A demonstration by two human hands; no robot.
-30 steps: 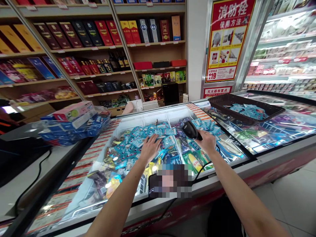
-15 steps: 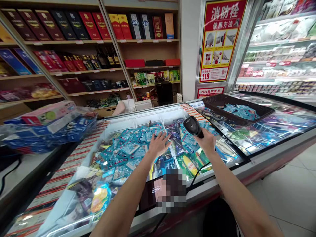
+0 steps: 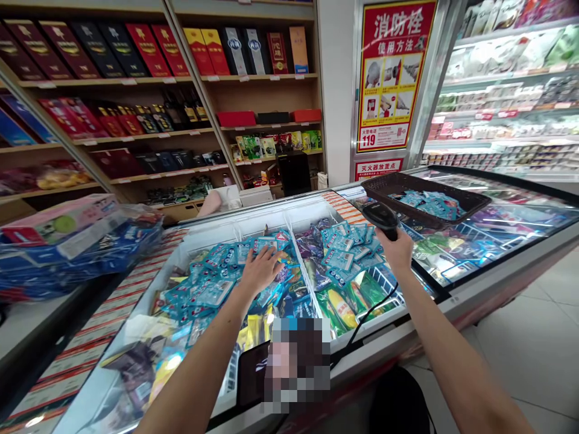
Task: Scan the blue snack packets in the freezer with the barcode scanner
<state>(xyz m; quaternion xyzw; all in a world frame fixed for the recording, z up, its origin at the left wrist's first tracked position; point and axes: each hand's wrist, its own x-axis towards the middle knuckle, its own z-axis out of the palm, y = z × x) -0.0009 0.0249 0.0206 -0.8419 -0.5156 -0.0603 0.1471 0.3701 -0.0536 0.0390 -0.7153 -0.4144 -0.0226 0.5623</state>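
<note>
My left hand (image 3: 260,271) is spread, palm down, over a pile of blue packets (image 3: 212,293) inside a chest freezer (image 3: 427,322). Its fingers reach the packets near the wire divider (image 3: 307,274), though I cannot tell how firmly they touch. In my right hand (image 3: 398,252) is a black barcode scanner (image 3: 380,217), gripped by the handle with its head pointing up and left. A black cable (image 3: 362,322) trails below that hand. Another heap of blue packets (image 3: 340,259) lies right of the divider, above green bags with corn pictures (image 3: 344,308).
A brown basket (image 3: 477,204) holding more blue packets rests on the freezer's right part. Plastic-wrapped boxes (image 3: 76,241) stand at left. A dark device with a blurred screen (image 3: 251,371) sits at the front edge. Part of a person's arm (image 3: 210,204) shows behind the freezer.
My left hand has moved left over the packets. My right hand has carried the scanner to the right, uncovering the right-hand heap. The view has shifted slightly.
</note>
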